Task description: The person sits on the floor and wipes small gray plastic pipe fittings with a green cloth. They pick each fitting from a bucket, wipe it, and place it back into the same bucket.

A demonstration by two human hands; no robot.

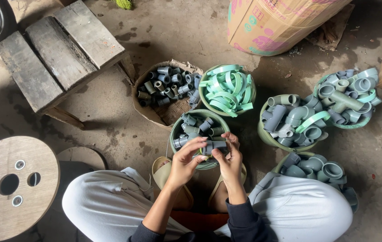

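The person squats on the floor [110, 130], both hands meeting over the green bowl [176, 130] just in front of the knees. The left hand [185, 162] and the right hand [229, 162] together grasp a small grey pipe fitting [212, 145], fingers closed around it from both sides. It is held just above the bowl's near rim. As I judge, the step in hand is fitting or checking one piece taken from this bowl; next move prob. needs a firm twist or push w/ both hands, then a place to put the piece.

Counted: 4 green bowls, i.e. the one under the hands, one w/ mint rings [227, 89] beyond it, and two w/ bigger elbows [289, 121] to the right side. Also 1 woven basket [173, 112] of dark fittings beyond the left hand, and 1 heap of wide couplings [321, 170] beside the right knee. Single fittings are too many to count.
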